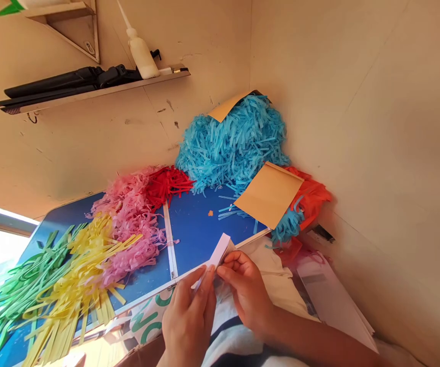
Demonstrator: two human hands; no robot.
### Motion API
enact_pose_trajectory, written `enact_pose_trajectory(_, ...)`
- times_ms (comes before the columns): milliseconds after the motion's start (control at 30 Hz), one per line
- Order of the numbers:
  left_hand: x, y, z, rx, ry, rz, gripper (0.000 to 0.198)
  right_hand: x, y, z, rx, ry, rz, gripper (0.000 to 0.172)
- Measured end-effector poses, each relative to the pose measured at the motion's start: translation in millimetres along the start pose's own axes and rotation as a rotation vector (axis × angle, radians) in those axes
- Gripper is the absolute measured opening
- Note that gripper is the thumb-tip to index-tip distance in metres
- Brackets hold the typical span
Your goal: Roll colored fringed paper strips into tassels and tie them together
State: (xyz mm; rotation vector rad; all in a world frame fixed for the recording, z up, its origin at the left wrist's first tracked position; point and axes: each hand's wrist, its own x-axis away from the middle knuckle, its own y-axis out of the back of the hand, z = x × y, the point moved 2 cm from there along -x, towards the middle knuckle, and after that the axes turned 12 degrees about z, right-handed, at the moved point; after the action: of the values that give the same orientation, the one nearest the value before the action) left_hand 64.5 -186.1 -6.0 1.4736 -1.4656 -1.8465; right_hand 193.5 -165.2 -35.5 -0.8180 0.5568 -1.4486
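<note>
Above my lap, both hands pinch a narrow white folded paper strip (220, 247). My left hand (191, 311) has its thumb and fingers closed on the lower part of the strip. Beside it, my right hand (246, 286) grips the strip's right edge between thumb and fingertips. The strip's upper end sticks up past my fingers; its lower part is mostly hidden by my left hand. Just beyond the hands lies the front edge of a blue table (197, 232).
Fringed paper bundles lie on the table: green (32, 285), yellow (70, 290), pink (131, 229), red (168, 184) and a large blue heap (235, 142). A brown envelope (269, 194) rests near orange paper (313, 196). A wall shelf (101, 93) carries a glue bottle (142, 55). White sheets (330, 300) lie right.
</note>
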Motion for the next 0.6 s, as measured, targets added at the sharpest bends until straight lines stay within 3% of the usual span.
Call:
enact_pose_trajectory(200, 2.4, -2.9, 4.8, 0.058, -0.001, 0.0, 0.024, -11.9, 11.9, -1.5, 0.378, 0.072, 0.018, 0.027)
enact_pose_trajectory(367, 4.2, 1.2, 8.3, 0.113, 0.011, -0.007, 0.029, -31.4, 40.5, 18.1, 0.617, 0.208, -0.09, 0.037)
enact_pose_trajectory(467, 2.2, 11.6, 4.8, 0.173, -0.044, 0.044, 0.028, -36.3, 42.6, 29.8, 0.677, 0.166, 0.207, 0.06)
enact_pose_trajectory(533, -0.5, 20.9, 3.7, 0.131, -0.03, 0.073, 0.025, -33.8, 36.0, 31.8, 0.776, 0.106, 0.418, 0.052)
enact_pose_trajectory(600, -3.1, 31.8, 5.9, 0.05, 0.032, 0.085, 0.026, -28.6, 28.7, 31.4, 0.889, 0.136, 0.481, 0.037)
